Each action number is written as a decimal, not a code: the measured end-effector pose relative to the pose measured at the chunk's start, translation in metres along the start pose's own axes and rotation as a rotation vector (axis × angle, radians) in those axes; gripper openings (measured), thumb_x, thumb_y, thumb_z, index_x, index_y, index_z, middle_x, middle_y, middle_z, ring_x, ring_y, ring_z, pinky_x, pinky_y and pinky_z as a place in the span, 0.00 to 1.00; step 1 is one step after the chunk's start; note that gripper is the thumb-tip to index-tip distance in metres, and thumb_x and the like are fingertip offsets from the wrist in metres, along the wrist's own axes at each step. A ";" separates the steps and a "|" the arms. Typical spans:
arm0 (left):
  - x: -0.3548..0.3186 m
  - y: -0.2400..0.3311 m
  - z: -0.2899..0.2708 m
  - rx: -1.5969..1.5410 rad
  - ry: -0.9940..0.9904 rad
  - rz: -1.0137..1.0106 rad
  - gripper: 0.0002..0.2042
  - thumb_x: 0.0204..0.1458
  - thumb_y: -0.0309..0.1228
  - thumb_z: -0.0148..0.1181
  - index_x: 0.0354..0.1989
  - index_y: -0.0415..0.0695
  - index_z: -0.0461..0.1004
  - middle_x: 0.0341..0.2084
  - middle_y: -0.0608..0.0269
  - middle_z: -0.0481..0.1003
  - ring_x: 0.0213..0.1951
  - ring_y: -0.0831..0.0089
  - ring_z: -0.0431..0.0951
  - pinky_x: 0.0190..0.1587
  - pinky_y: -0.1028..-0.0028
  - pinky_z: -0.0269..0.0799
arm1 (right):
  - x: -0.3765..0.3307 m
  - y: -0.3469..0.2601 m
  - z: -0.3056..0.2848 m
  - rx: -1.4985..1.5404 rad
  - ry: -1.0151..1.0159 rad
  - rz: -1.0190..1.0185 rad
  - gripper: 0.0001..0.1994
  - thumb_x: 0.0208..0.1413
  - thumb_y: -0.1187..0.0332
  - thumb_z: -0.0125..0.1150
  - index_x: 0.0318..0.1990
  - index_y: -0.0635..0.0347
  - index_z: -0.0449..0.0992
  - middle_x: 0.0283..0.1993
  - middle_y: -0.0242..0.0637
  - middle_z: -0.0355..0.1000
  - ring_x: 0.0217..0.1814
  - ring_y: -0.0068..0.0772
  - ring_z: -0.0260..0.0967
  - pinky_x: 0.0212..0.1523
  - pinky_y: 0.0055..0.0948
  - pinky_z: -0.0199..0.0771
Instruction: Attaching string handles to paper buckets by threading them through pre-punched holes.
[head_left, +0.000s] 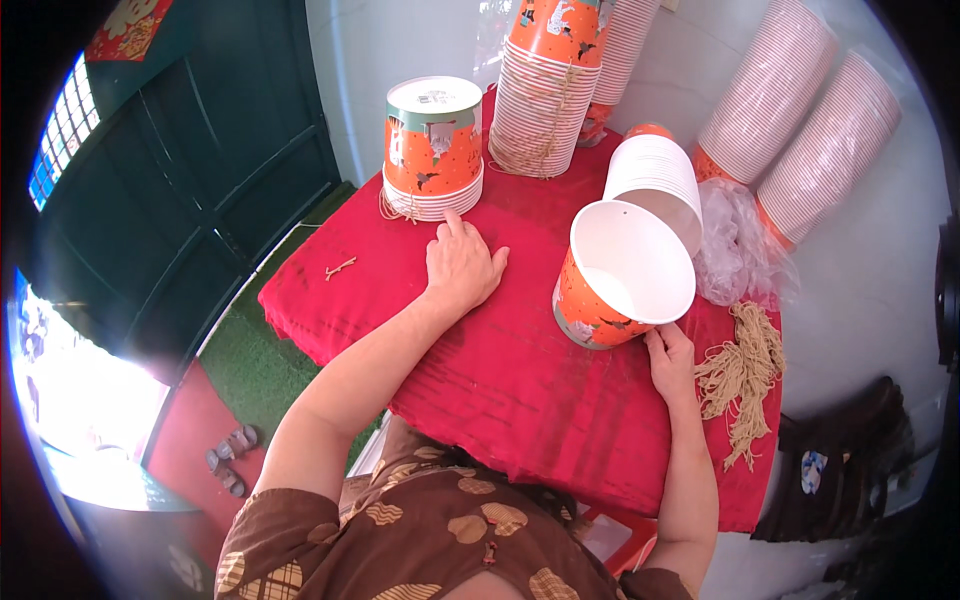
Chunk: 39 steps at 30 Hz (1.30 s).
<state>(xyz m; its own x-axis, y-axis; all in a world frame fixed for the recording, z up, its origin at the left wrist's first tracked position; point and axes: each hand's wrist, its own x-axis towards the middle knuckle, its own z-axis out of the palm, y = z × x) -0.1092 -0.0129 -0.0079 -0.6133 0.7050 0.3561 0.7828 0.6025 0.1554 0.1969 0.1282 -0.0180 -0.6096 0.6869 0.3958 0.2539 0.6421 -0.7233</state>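
A paper bucket point(590, 300), orange with printed figures and white inside, stands mouth up, tilted a little toward me. My right hand point(672, 362) pinches at its near right side, under the rim; the fingertips are partly hidden, and whether a cord is between them I cannot make out. My left hand point(462, 265) lies palm down on the cloth, thumb apart and fingers loosely bent, holding nothing. Its fingertips reach the lower rims of a short stack of upturned buckets point(433, 150), with cord at the stack's left foot. A small hole shows in the open bucket's far inner wall.
A red cloth point(500, 400) covers the table. Behind stand a tall bucket stack point(545, 100) with cords and wrapped stacks point(770, 85). More nested buckets point(655, 175) lie behind the open one. At right are crumpled plastic point(740, 240) and a cord bundle point(745, 370); a cord scrap point(340, 268) lies left.
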 end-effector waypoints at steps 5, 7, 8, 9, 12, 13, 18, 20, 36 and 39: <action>0.000 -0.001 0.003 -0.009 0.046 -0.006 0.32 0.54 0.52 0.58 0.45 0.26 0.72 0.57 0.30 0.63 0.48 0.52 0.74 0.43 0.60 0.77 | -0.001 0.000 0.000 0.000 0.006 -0.009 0.08 0.61 0.75 0.52 0.44 0.70 0.75 0.35 0.45 0.76 0.37 0.33 0.74 0.40 0.31 0.72; 0.000 -0.001 0.002 -0.024 0.038 -0.005 0.32 0.54 0.52 0.58 0.45 0.26 0.72 0.56 0.30 0.63 0.48 0.52 0.74 0.44 0.60 0.77 | -0.002 0.000 -0.001 0.001 -0.005 0.000 0.09 0.61 0.75 0.52 0.44 0.70 0.75 0.37 0.46 0.77 0.39 0.36 0.75 0.42 0.31 0.72; 0.000 -0.001 0.001 -0.033 0.044 -0.010 0.32 0.54 0.52 0.58 0.45 0.25 0.71 0.56 0.30 0.63 0.48 0.51 0.74 0.43 0.59 0.77 | -0.002 -0.001 -0.001 0.001 -0.001 -0.001 0.09 0.61 0.75 0.52 0.44 0.70 0.75 0.37 0.46 0.77 0.39 0.36 0.75 0.42 0.31 0.72; 0.000 -0.001 0.000 -0.043 0.048 -0.014 0.33 0.54 0.51 0.59 0.46 0.25 0.71 0.56 0.31 0.63 0.47 0.51 0.74 0.42 0.59 0.77 | -0.002 -0.001 -0.001 -0.002 -0.003 -0.010 0.08 0.61 0.75 0.53 0.44 0.70 0.75 0.37 0.46 0.76 0.39 0.36 0.75 0.42 0.31 0.72; -0.004 -0.003 -0.004 -0.082 0.033 -0.022 0.32 0.56 0.49 0.57 0.46 0.23 0.68 0.56 0.30 0.61 0.49 0.46 0.73 0.44 0.57 0.78 | -0.001 -0.001 0.003 0.001 -0.001 -0.031 0.08 0.60 0.75 0.54 0.43 0.69 0.76 0.37 0.46 0.76 0.39 0.37 0.75 0.42 0.32 0.72; -0.004 -0.004 -0.004 -0.081 0.031 -0.021 0.32 0.56 0.49 0.57 0.46 0.23 0.68 0.56 0.30 0.61 0.49 0.46 0.73 0.44 0.57 0.78 | 0.001 -0.001 0.005 0.007 0.000 -0.046 0.08 0.59 0.76 0.54 0.43 0.69 0.76 0.36 0.46 0.76 0.38 0.38 0.75 0.42 0.32 0.72; 0.000 0.000 -0.006 -0.095 0.092 -0.023 0.33 0.54 0.50 0.60 0.48 0.22 0.68 0.54 0.31 0.63 0.46 0.49 0.75 0.40 0.57 0.79 | 0.000 -0.002 0.000 -0.004 0.028 -0.045 0.08 0.59 0.75 0.55 0.42 0.69 0.76 0.37 0.47 0.76 0.39 0.41 0.75 0.42 0.33 0.73; 0.001 -0.001 -0.004 -0.091 0.098 -0.016 0.32 0.54 0.49 0.59 0.47 0.23 0.68 0.53 0.32 0.64 0.46 0.48 0.75 0.40 0.57 0.78 | 0.001 -0.002 0.001 -0.012 0.032 -0.076 0.07 0.59 0.75 0.55 0.41 0.69 0.76 0.38 0.47 0.76 0.39 0.44 0.76 0.42 0.34 0.73; 0.026 0.059 -0.034 -1.128 0.152 0.099 0.19 0.65 0.38 0.49 0.41 0.31 0.76 0.34 0.50 0.78 0.39 0.65 0.77 0.45 0.67 0.71 | 0.003 0.006 -0.014 -0.002 -0.011 -0.102 0.09 0.58 0.72 0.55 0.39 0.68 0.79 0.39 0.51 0.76 0.43 0.51 0.75 0.46 0.39 0.75; 0.016 0.061 -0.021 -1.222 0.199 0.165 0.17 0.66 0.35 0.45 0.44 0.33 0.75 0.36 0.57 0.77 0.40 0.72 0.75 0.46 0.72 0.70 | 0.007 0.006 -0.047 -0.165 0.199 -0.178 0.07 0.56 0.72 0.58 0.38 0.65 0.79 0.38 0.49 0.77 0.42 0.52 0.75 0.46 0.40 0.75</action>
<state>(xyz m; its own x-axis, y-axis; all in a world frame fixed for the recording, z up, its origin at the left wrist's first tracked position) -0.0692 0.0278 0.0266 -0.5556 0.6062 0.5691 0.4993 -0.3040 0.8113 0.2291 0.1529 0.0065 -0.5008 0.6012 0.6226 0.2846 0.7937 -0.5376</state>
